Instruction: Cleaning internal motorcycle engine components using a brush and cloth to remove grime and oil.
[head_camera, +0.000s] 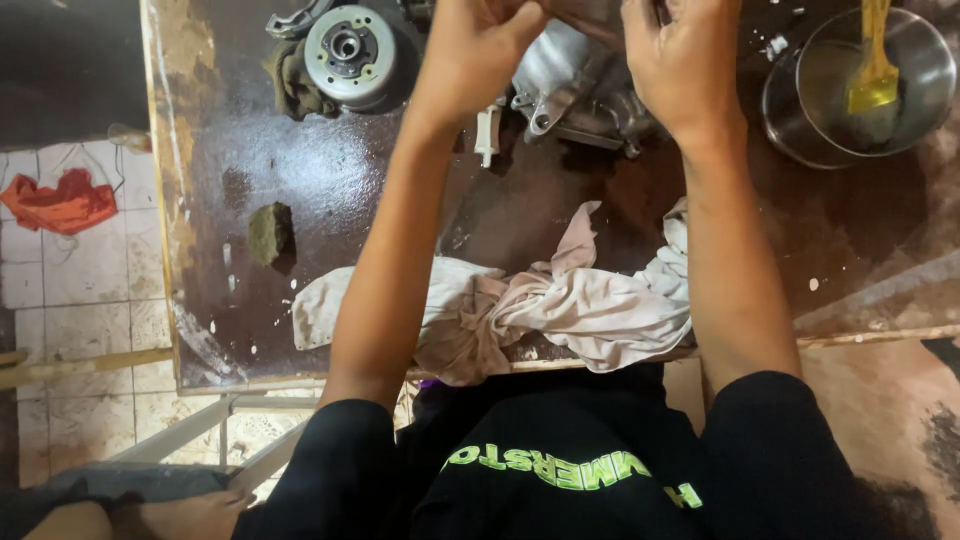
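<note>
— How are the arms placed?

— Both forearms are stretched away from the body, over the dark, stained counter (330, 170), toward its far edge. The left hand (470, 50) is raised at the top of the view, wrist bent slightly, and the right hand (675, 60) is held beside it, a little to the right.

— What is held?

— A grey metal engine part (575, 85) is seen at the far middle of the counter, directly under and between the two hands. The fingers of both hands are curled at its upper end, but their tips are cut off by the top edge of the view, so how tightly they are closed, or whether the part is truly gripped, cannot be told.

— And what lies around it?

— A round metal wheel (350, 50) is set to the left of the part. A metal bowl (860, 80) with a yellow brush (875, 75) in it is placed at the far right. A crumpled white rag (560, 300) is spread along the near edge, between the forearms, and a small brownish sponge (270, 232) is left on the near left.
</note>
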